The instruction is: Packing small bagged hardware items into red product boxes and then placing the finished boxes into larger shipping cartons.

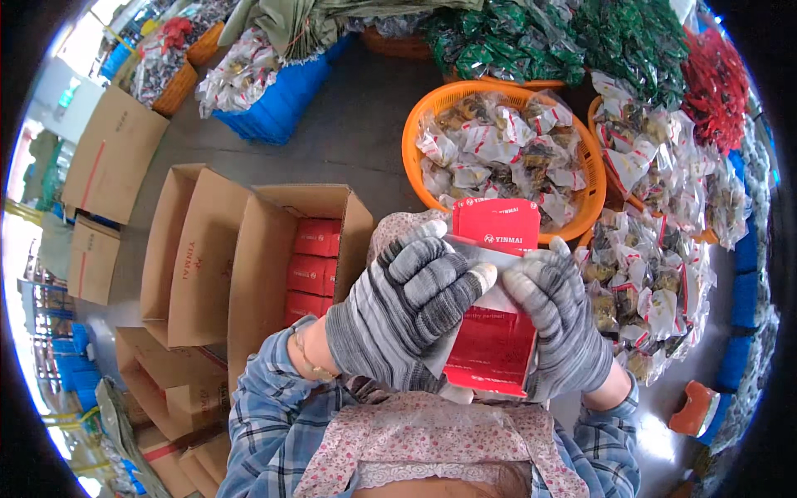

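Both of my hands wear grey-and-black striped knit gloves. Between them is a small red cardboard box [490, 344], tilted in front of my chest with its open side showing a red hollow. A red printed flap [496, 222] stands up at its far end. A plain grey panel [477, 253] crosses between my fingertips. My left hand [407, 303] is closed, its fingers curled over the grey panel at the box's left side. My right hand [560, 319] grips the right side, thumb and fingers bent around the edge. Whether anything lies deeper inside is hidden.
An open brown carton [357, 220] at my left holds several red boxes [311, 274]. More brown cartons [116, 153] stand further left. Ahead, an orange basket [594, 195] holds bagged metal parts; more bagged parts [639, 290] lie at right. A blue crate [266, 112] stands far left.
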`<state>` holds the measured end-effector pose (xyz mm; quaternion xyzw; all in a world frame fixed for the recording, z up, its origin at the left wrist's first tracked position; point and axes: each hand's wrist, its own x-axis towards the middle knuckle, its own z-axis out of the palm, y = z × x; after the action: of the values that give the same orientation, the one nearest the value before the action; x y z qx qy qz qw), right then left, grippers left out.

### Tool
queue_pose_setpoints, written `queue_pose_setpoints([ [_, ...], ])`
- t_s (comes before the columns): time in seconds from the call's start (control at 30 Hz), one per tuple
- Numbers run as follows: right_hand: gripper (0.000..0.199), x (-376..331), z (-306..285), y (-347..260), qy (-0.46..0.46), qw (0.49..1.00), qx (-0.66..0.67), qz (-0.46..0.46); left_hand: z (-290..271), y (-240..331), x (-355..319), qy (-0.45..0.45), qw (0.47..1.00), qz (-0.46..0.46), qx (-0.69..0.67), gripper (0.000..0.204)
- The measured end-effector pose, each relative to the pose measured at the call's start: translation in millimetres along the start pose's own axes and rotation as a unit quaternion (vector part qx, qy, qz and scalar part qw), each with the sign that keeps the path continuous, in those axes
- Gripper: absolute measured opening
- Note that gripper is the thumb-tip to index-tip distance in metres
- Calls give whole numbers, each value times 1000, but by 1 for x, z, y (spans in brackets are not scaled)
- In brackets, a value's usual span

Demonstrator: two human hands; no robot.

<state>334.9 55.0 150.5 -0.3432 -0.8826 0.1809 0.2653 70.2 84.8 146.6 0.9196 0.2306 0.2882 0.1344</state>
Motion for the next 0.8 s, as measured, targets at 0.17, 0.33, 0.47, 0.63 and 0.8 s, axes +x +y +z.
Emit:
queue_pose_setpoints([
  [0.17, 103, 6, 12, -15, -25, 988, -149, 11, -9, 1, 6, -70, 994, -13, 79, 85],
  [0.33, 101, 14, 12, -27, -79, 970, -231, 17, -11, 13, 12, -167, 979, -31, 117, 84],
  [0.47, 87, 6, 21, -18, 28, 999, -30, 34, 8, 3, -2, -80, 996, -43, -9, 74],
  [0.63, 59, -2, 42, -14, 186, 963, 188, 44, 36, -5, -15, 130, 979, -28, -155, 60],
  [0.8, 44, 5, 25, -10, 93, 996, -13, -7, 18, -1, -7, 41, 999, 0, -24, 55],
])
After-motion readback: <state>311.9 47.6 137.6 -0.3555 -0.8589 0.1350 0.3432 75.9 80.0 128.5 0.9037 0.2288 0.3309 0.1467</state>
